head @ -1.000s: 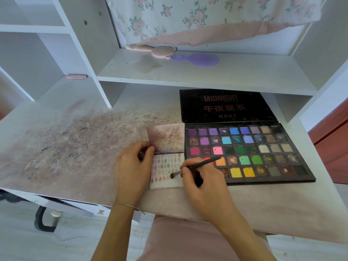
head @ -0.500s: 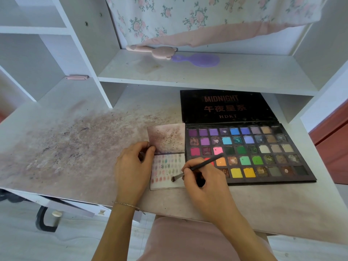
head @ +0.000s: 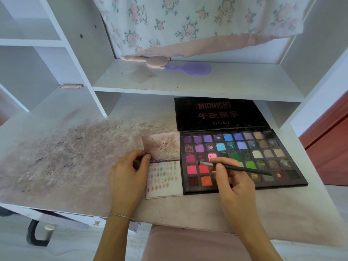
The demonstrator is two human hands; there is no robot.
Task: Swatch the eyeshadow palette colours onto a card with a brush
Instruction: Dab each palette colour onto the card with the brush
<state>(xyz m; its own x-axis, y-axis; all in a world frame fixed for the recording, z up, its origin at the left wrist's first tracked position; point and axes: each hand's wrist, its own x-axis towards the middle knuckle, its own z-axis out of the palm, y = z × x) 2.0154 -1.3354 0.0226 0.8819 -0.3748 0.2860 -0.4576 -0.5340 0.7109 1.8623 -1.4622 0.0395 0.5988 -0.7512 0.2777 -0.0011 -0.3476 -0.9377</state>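
Note:
An open eyeshadow palette (head: 263, 147) with several rows of coloured pans lies on the desk, its black lid propped up behind. A white card (head: 165, 183) with rows of small colour swatches lies against the palette's left side. My left hand (head: 128, 176) rests on the card's left edge, its thumb and fingers pinching the top left corner. My right hand (head: 231, 181) grips a thin black brush (head: 235, 168). The brush tip sits over a dark pan just left of the pink pan in the palette's third row.
The desk top (head: 66, 157) is stained with powder on the left. A shelf above holds a purple hand mirror (head: 192, 69) and a pink comb (head: 145, 60). A floral cloth (head: 188, 21) hangs behind. The desk's front edge lies near my wrists.
My right hand lifted the brush off the card and moved it right and up onto the palette. The left hand stayed on the card.

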